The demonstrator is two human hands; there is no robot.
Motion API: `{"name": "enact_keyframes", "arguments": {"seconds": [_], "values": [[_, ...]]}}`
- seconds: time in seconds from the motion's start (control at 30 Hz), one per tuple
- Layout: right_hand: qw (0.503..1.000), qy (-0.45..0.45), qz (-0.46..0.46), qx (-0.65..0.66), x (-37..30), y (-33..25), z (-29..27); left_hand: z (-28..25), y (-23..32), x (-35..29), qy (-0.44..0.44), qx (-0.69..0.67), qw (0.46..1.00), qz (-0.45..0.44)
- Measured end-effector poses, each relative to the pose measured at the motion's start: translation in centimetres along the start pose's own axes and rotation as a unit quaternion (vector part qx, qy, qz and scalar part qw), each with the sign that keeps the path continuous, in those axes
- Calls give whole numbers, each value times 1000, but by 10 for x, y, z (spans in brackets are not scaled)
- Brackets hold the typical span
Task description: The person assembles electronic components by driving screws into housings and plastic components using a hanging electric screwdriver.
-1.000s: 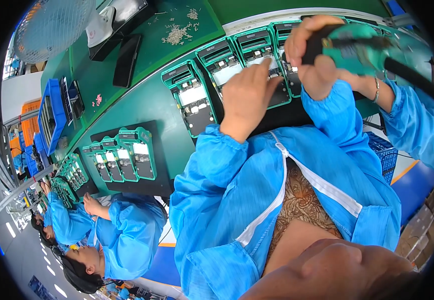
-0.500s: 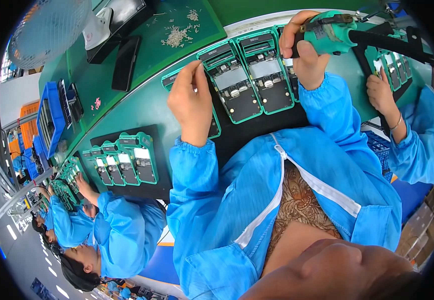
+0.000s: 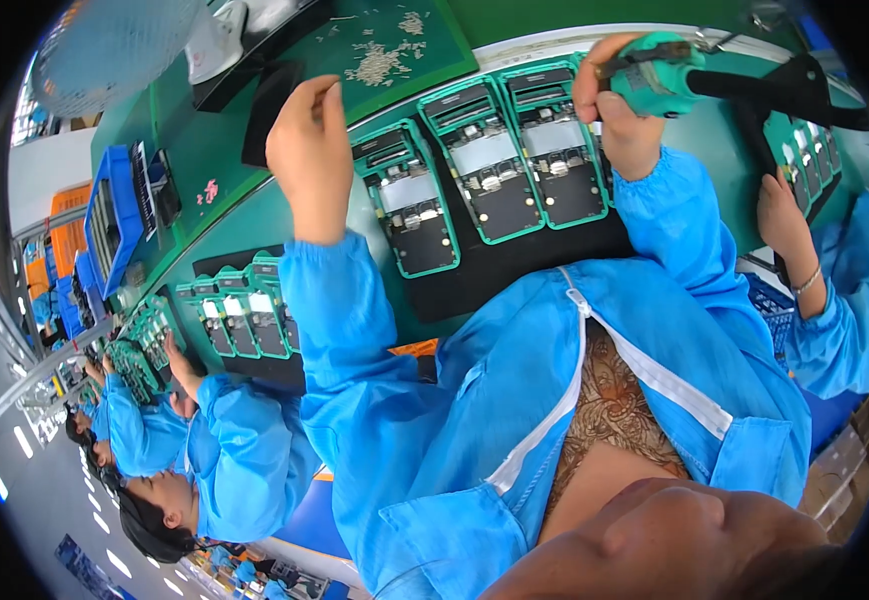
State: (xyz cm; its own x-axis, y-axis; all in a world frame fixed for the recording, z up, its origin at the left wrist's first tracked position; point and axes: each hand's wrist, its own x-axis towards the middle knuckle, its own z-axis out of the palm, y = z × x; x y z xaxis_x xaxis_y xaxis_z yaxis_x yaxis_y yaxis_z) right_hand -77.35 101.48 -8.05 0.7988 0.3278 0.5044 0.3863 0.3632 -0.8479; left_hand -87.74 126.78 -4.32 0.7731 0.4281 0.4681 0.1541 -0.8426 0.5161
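Observation:
My right hand (image 3: 622,118) is wrapped round a teal powered hand tool (image 3: 654,78), probably an electric screwdriver, with a black arm attached. It is raised above the far right end of a row of green-framed electronic housings (image 3: 494,185). These lie on a black mat (image 3: 544,248), each with a pale plate and a black lower panel. My left hand (image 3: 309,155) hovers to the left of the leftmost housing (image 3: 412,215), its fingers curled together near a black flat object (image 3: 264,110). Anything between those fingertips is hidden.
Small pale metal pieces (image 3: 379,62) lie piled on the green bench beyond. Pink bits (image 3: 211,190) and a blue tray (image 3: 112,225) are at the left. More housings (image 3: 239,310) sit before co-workers on the left. A co-worker's hand (image 3: 782,218) is at the right.
My left hand has moved left and farther away from the housings, uncovering the leftmost one. My right hand still holds the tool. The whole view has shifted slightly.

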Motion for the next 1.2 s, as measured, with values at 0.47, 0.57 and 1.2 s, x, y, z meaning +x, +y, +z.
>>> {"name": "enact_keyframes", "arguments": {"seconds": [0.47, 0.57, 1.2], "values": [[994, -20, -34, 98, 2, -3, -10, 46, -53, 45, -283, -24, 956, 81], [988, -10, -50, 144, 2, -8, -4, 50, -49, 45, -279, -21, 954, 104], [997, 9, -41, 63, 5, -27, 3, 47, -36, 49, -168, -124, 968, 136]]}}
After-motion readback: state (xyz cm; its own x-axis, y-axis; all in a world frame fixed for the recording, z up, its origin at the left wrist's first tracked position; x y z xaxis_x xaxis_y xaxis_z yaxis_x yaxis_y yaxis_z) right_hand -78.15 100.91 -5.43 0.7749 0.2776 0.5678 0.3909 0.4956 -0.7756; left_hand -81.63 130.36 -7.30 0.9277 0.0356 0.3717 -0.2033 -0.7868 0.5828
